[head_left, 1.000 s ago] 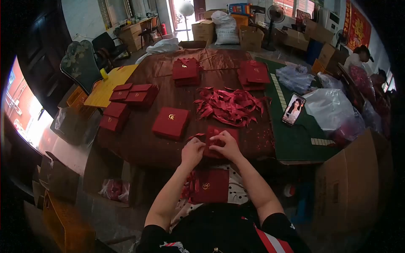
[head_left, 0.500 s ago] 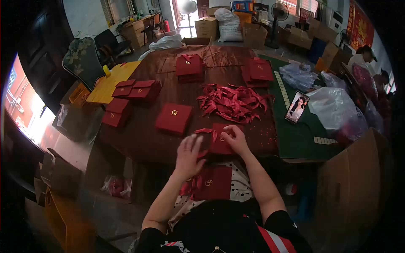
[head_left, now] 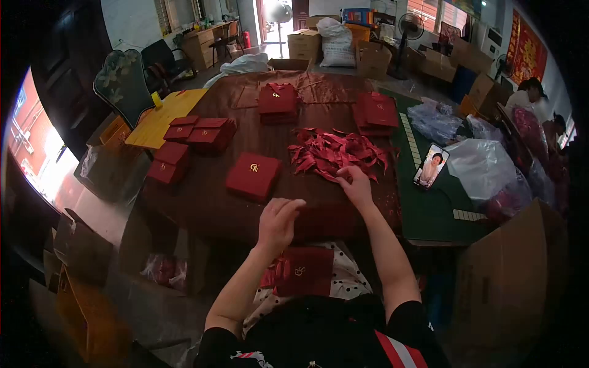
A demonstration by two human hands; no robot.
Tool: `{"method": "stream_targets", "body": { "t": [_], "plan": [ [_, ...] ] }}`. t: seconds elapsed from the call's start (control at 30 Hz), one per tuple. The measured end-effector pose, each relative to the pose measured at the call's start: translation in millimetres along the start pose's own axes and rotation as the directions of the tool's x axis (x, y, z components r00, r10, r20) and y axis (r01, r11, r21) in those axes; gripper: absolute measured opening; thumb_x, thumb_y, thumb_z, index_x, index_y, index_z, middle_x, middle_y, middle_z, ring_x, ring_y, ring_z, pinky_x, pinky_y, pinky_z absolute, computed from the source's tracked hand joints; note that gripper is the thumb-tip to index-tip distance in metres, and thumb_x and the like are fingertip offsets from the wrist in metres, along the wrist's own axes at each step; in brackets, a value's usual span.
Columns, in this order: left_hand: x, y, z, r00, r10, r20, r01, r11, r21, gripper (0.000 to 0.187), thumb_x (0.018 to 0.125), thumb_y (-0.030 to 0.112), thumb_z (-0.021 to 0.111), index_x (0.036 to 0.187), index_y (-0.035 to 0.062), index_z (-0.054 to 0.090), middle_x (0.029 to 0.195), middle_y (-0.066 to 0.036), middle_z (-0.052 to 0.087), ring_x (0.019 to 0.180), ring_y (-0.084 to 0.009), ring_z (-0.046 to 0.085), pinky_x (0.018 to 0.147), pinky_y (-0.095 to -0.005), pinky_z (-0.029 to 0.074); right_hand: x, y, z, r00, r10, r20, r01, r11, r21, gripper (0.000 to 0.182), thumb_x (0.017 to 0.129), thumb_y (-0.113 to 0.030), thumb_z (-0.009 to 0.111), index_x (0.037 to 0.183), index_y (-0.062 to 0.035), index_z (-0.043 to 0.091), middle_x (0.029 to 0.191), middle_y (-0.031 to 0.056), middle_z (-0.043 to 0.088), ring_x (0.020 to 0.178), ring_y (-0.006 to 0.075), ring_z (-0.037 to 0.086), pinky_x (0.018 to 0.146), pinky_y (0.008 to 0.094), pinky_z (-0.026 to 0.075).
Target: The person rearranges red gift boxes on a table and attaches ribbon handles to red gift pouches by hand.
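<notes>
My right hand (head_left: 357,187) is at the near edge of a heap of loose red ribbons (head_left: 334,150), thumb and fingertips closed on a ribbon there. To its left, my left hand (head_left: 279,226) hovers over the table's front edge, fingers stretched out to the right and holding nothing. Below both hands, a flat red gift bag (head_left: 304,271) with a gold emblem lies on my lap over a polka-dot cloth. Beyond my left hand sits a stack of red bags (head_left: 253,176) with a gold emblem on top.
More red bags stand in stacks at the back (head_left: 277,104), back right (head_left: 375,113) and left (head_left: 169,162) of the brown-covered table (head_left: 208,208). A phone (head_left: 431,165) and plastic bags (head_left: 485,162) lie on the green surface. A cardboard box (head_left: 503,270) stands at right.
My right hand has left the red bag at the table's front and reached forward to the ribbons. That bag no longer shows there. My left hand has shifted slightly right, its fingers now pointing right.
</notes>
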State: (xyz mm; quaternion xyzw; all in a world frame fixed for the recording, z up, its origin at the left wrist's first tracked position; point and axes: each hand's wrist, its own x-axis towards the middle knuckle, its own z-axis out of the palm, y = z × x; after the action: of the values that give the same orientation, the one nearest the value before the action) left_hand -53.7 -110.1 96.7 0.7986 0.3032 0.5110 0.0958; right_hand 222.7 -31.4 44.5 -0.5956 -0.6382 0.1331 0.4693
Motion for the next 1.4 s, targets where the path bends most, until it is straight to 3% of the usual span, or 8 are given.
{"method": "stream_targets", "body": {
  "t": [0.17,0.3,0.53,0.8,0.97,1.13,1.23,1.4],
  "plan": [
    [4.8,-65.5,28.5,0.885,-0.364,0.290,0.381,0.925,-0.003,0.027,0.092,0.006,0.066,0.118,0.0090,0.065,0.105,-0.011,0.064,0.100,-0.0334,0.061,0.089,-0.0434,0.051,44.8,-17.8,28.2,0.974,-0.136,0.182,0.144,0.989,-0.031,0.014,0.087,-0.017,0.071,0.099,-0.0103,0.068,0.098,0.0071,0.064,0.093,0.0281,0.067,0.079,0.0412,0.054],
    [1.0,-75.6,43.3,0.987,-0.157,0.029,0.118,0.840,0.530,0.036,0.082,0.015,0.078,0.116,0.0130,0.065,0.118,-0.008,0.057,0.115,-0.0361,0.050,0.092,-0.0464,0.048,73.7,-26.7,61.9,0.861,-0.339,0.378,0.467,0.820,-0.329,0.015,0.083,-0.014,0.069,0.099,-0.0134,0.070,0.104,0.0079,0.062,0.100,0.0288,0.064,0.079,0.0435,0.055],
    [-39.4,-36.6,46.1,0.893,-0.446,0.062,0.344,0.765,0.545,0.058,0.080,0.038,0.079,0.122,0.0029,0.060,0.108,-0.016,0.057,0.099,-0.0361,0.058,0.082,-0.0444,0.051,78.8,-4.4,99.5,0.763,-0.468,0.446,0.645,0.588,-0.487,0.014,0.079,-0.016,0.070,0.092,-0.0126,0.071,0.107,0.0086,0.060,0.101,0.0297,0.061,0.079,0.0424,0.056],
    [-41.9,-43.0,59.5,0.760,-0.629,0.164,0.487,0.718,0.496,0.071,0.086,0.038,0.077,0.139,-0.0017,0.051,0.124,-0.021,0.052,0.113,-0.0371,0.053,0.094,-0.0434,0.049,51.8,-68.0,47.1,0.957,-0.164,-0.238,0.211,0.960,0.185,0.013,0.095,-0.017,0.069,0.102,-0.0061,0.069,0.100,0.0070,0.066,0.092,0.0206,0.061,0.084,0.0348,0.051],
    [-38.9,-40.5,63.5,0.787,-0.616,0.011,0.559,0.721,0.409,0.070,0.074,0.034,0.084,0.128,0.0008,0.055,0.117,-0.019,0.056,0.107,-0.0383,0.057,0.088,-0.0454,0.050,21.2,-104.2,15.6,0.982,0.034,-0.186,0.143,0.513,0.846,0.008,0.101,-0.011,0.061,0.107,-0.0065,0.063,0.098,0.0010,0.065,0.095,0.0110,0.063,0.085,0.0282,0.051],
    [-42.6,-47.2,64.5,0.764,-0.645,-0.019,0.607,0.708,0.361,0.069,0.072,0.034,0.086,0.125,0.0020,0.056,0.115,-0.019,0.057,0.106,-0.0377,0.058,0.087,-0.0452,0.050,-8.1,-121.1,13.0,0.854,-0.500,-0.142,0.516,0.849,0.114,0.008,0.093,-0.009,0.070,0.099,-0.0069,0.067,0.089,0.0033,0.065,0.077,0.0156,0.067,0.070,0.0284,0.053],
    [-40.3,-44.6,60.6,0.762,-0.647,-0.030,0.626,0.724,0.288,0.065,0.070,0.029,0.088,0.121,0.0029,0.057,0.112,-0.016,0.059,0.104,-0.0357,0.060,0.086,-0.0441,0.050,-35.6,-98.9,32.4,0.964,-0.208,0.166,0.216,0.976,-0.028,0.013,0.082,-0.009,0.071,0.095,-0.0067,0.069,0.091,0.0077,0.067,0.086,0.0256,0.068,0.075,0.0351,0.054],
    [-42.3,-44.1,66.2,0.722,-0.683,-0.113,0.692,0.712,0.121,0.056,0.070,0.018,0.086,0.118,0.0073,0.060,0.104,-0.011,0.062,0.099,-0.0313,0.062,0.085,-0.0425,0.051,-47.2,-67.7,61.0,0.914,-0.354,0.197,0.390,0.901,-0.192,0.011,0.079,-0.014,0.072,0.087,-0.0100,0.064,0.084,0.0081,0.065,0.082,0.0300,0.065,0.071,0.0426,0.054]
  ]
}}
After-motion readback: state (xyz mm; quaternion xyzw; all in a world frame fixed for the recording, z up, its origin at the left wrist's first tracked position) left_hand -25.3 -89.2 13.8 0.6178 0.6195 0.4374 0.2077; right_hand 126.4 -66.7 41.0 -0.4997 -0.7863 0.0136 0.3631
